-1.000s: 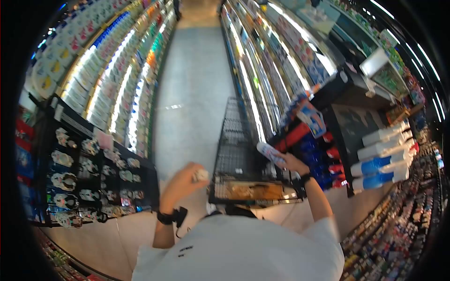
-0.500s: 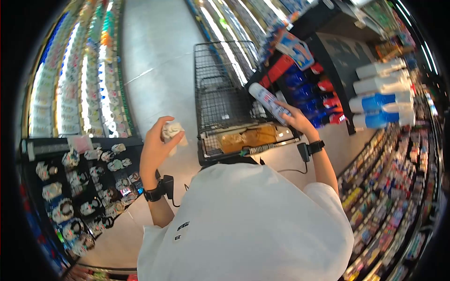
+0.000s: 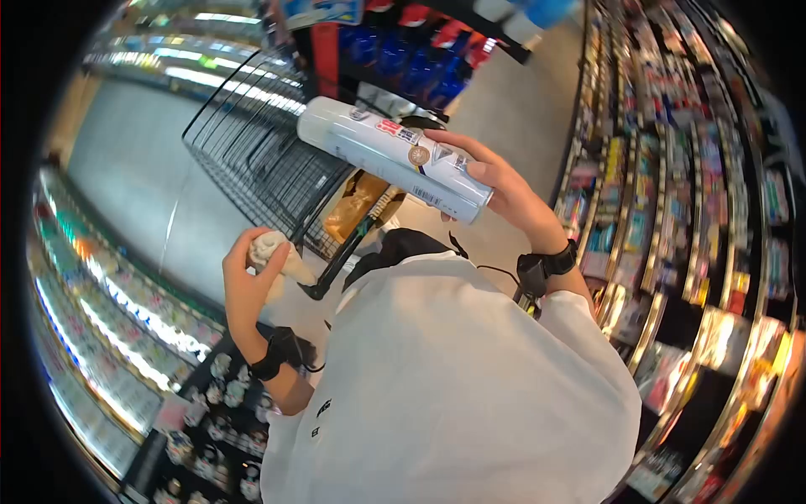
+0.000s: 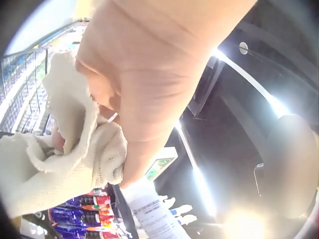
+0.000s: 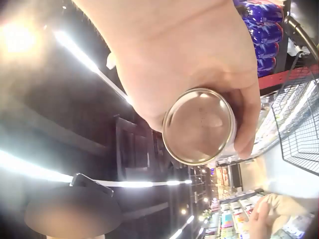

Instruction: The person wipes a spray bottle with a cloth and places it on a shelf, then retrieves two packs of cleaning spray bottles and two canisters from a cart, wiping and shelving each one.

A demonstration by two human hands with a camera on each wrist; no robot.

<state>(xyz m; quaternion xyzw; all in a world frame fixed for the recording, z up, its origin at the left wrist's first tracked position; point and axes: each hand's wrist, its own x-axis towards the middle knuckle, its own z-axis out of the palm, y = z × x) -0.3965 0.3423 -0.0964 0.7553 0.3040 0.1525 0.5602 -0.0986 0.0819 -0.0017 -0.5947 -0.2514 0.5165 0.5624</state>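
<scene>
My left hand point(image 3: 241, 286) grips a bunched off-white knit cloth point(image 3: 270, 249) left of the shopping cart. In the left wrist view the cloth point(image 4: 70, 174) shows ribbed folds and ragged edges, pinched between thumb and fingers. On the other side, my right hand point(image 3: 519, 202) holds a white aerosol can point(image 3: 386, 155) near its base. The can lies tilted above the cart's handle end, its label with red print and a barcode facing up. The right wrist view shows the can's round metal bottom point(image 5: 199, 127) under the palm.
A black wire shopping cart point(image 3: 252, 164) stands in front, with a brown package point(image 3: 354, 206) in it. Behind the can, a display point(image 3: 390, 59) holds blue bottles. Stocked shelves point(image 3: 638, 160) line the right side, and more shelves run along the lower left.
The view has swung right, so the cart now sits further left and the right-hand shelves fill more. My right hand has brought the can up closer. Both hands keep their holds.
</scene>
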